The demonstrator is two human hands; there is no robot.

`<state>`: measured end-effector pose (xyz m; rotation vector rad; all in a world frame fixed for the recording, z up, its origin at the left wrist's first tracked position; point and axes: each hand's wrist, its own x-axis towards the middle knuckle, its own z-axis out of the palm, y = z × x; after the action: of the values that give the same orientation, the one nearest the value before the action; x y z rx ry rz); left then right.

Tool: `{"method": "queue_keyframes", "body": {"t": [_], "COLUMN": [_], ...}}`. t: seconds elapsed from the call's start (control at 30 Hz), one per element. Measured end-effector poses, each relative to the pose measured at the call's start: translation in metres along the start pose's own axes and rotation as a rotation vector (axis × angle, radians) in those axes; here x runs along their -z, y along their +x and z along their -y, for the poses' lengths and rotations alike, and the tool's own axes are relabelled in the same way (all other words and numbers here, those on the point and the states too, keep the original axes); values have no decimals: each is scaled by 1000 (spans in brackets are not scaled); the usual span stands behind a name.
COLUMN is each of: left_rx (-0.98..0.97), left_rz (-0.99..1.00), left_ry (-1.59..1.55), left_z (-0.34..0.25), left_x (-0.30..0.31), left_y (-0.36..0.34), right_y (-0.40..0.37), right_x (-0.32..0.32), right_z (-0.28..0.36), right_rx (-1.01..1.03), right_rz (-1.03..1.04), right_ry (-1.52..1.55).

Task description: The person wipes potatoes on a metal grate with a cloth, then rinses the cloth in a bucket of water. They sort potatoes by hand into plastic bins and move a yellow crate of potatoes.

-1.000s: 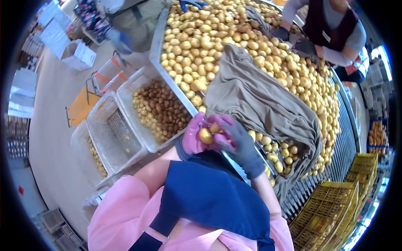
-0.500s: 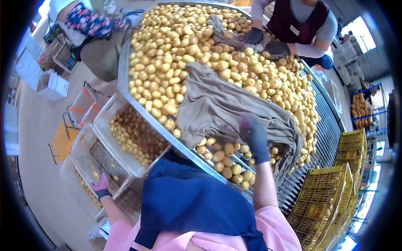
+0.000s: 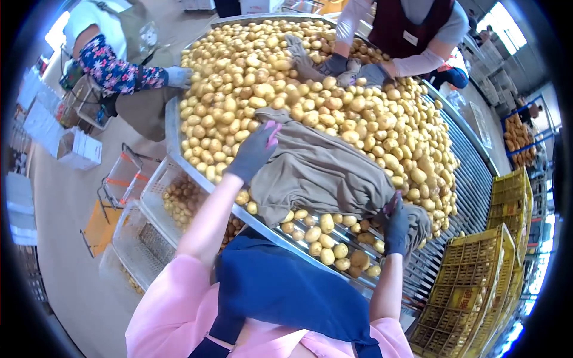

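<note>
A grey-brown cloth [image 3: 322, 164] lies spread over a large heap of potatoes [image 3: 239, 77] on a metal-edged sorting table [image 3: 262, 222]. My left hand [image 3: 256, 149], in a grey glove with pink fingertips, touches the cloth's upper left part, its fingers closed at the fabric. At the cloth's right end, my right hand [image 3: 394, 225], gloved the same way, grips the bunched fabric. Loose potatoes [image 3: 326, 238] lie on the rollers between the cloth and the table's near edge.
Across the table, a co-worker's gloved hands [image 3: 358, 73] hold another cloth. Another co-worker's gloved hand [image 3: 178, 77] rests at the left edge. White baskets [image 3: 140, 235] stand lower left. Yellow crates [image 3: 465, 292] stand right beside the metal rollers [image 3: 465, 197].
My left hand has come up from the white baskets to the cloth. My right hand has moved down and right, and the cloth's right end is bunched. The left co-worker's hand has shifted down.
</note>
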<state>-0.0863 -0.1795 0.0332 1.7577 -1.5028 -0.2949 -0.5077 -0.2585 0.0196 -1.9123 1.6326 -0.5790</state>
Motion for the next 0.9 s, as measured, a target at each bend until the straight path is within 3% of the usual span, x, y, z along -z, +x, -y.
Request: {"method": "queue_keyframes", "body": {"t": [0.03, 0.07, 0.13, 0.17, 0.2, 0.27, 0.3, 0.33, 0.4, 0.43, 0.5, 0.53, 0.6, 0.67, 0.7, 0.73, 0.77, 0.83, 0.9], "left_rx": [-80, -94, 74, 60, 57, 145, 39, 40, 38, 11, -67, -46, 581, 669, 677, 560, 395, 282, 304], "left_rz": [23, 31, 230, 174, 173, 227, 144, 148, 336, 329, 233, 55, 301, -115, -242, -393, -520, -585, -686], "left_ry": [81, 69, 270, 332, 330, 324, 401, 404, 108, 88, 3, -405, -774, -1068, -1103, -824, -566, -528, -414], "left_z": [8, 15, 15, 20, 16, 8, 12, 12, 7, -8, -23, -34, -48, -41, -24, -41, -21, -27, -20], "left_x": [-12, -24, -33, -40, -39, -33, -37, -36, -36, -33, -39, -44, -13, 13, 35, 72, 94, 148, 170], "left_y": [15, 22, 33, 33, 34, 33, 22, 14, -1, -11, -36, -45, -58, -64, -59, -42, -33, 6, 58], "right_y": [-12, -15, -17, -13, -4, 0, 6, 10, 11, 13, 19, 24, 35, 45, 51, 59, 75, 108, 172], "right_x": [4, 13, 30, 54, 66, 109, 126, 136, 144, 143, 135, 130, 120, 117, 118, 117, 114, 91, 80], "right_z": [5, 5, 11, 19, 5, 40, 58, 68, 111, 111, 107, 100, 71, 65, 79, 88, 92, 139, 141], "right_rx": [197, 184, 139, 219, 245, 329, 512, 493, 586, 586, 390, 390, 151, 87, 211, 331, 313, 319, 519], "right_rz": [-133, -147, -76, -115, -301, -585, -756, -842, -944, -943, -592, -589, -395, -351, -394, -432, -366, -438, -401], "right_ry": [-206, -214, -423, -385, -418, -501, -565, -519, -315, -316, 112, 107, 188, 315, 185, 54, 171, 355, 230]}}
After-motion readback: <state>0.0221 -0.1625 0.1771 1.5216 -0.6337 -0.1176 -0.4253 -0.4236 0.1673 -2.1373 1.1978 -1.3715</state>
